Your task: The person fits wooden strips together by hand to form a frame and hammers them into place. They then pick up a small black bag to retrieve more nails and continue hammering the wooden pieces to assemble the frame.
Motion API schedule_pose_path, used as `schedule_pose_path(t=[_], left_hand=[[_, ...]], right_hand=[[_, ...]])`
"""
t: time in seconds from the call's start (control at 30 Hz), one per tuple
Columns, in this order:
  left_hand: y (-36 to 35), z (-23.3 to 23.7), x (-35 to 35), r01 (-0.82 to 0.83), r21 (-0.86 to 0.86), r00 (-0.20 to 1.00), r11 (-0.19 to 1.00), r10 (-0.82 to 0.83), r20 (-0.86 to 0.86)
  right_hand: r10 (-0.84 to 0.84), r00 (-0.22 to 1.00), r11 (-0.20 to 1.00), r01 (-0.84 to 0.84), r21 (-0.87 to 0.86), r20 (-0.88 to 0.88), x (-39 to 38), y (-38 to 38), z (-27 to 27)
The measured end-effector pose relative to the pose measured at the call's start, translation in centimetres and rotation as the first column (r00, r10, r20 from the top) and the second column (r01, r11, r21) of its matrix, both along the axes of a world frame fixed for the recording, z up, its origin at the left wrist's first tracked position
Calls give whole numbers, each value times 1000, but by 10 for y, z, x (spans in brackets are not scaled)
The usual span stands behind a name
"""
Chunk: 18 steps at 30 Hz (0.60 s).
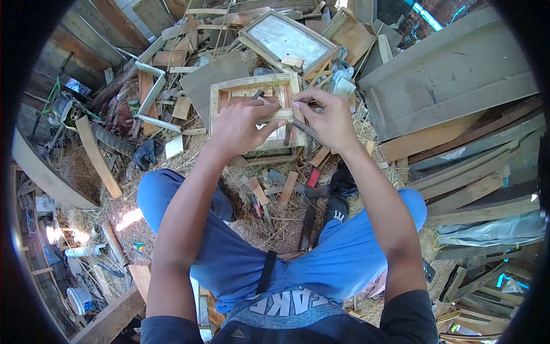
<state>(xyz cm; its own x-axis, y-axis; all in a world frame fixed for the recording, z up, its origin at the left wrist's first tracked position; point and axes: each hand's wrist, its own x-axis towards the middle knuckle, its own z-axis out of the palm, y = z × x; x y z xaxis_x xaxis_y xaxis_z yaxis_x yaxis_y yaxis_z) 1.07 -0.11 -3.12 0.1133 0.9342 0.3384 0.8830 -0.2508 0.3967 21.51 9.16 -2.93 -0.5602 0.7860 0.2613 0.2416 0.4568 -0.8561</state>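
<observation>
Frame, wooden, rectangular, set among wood scraps. Across frame: wooden strip, gripped in left hand. At frame's right rim: right hand, fingertips narrowed, contents impossible to tell. Behind frame: pale panel. Nearer than frame: red block.

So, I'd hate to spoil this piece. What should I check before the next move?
1. Left hand gripping the light wooden strip: ok.
2. Right hand close to the strip: ok.
3. Small item pinched in the right hand: cannot tell.
4. Strip fastened to the wooden frame: cannot tell.
5. Ground between the legs clear: not ok; wood offcuts lie there.
</observation>
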Motion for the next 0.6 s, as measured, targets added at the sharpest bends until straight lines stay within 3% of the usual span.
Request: schedule_pose_path(t=[0.13, 0.2, 0.6], left_hand=[[-2, 1, 0, -22, -52, 1000, 998, 23, 20], [-4, 3, 2, -31, -55, 999, 998, 32, 29], [-5, 2, 1, -44, -78, 999, 996, 44, 6]], right_hand=[[17, 1000, 1000, -17, 20, 5, -2, 0, -1], [19, 997, 994, -26, 110, 70, -1, 1, -3], [42, 999, 996, -43, 79, 4, -2, -4, -7]])
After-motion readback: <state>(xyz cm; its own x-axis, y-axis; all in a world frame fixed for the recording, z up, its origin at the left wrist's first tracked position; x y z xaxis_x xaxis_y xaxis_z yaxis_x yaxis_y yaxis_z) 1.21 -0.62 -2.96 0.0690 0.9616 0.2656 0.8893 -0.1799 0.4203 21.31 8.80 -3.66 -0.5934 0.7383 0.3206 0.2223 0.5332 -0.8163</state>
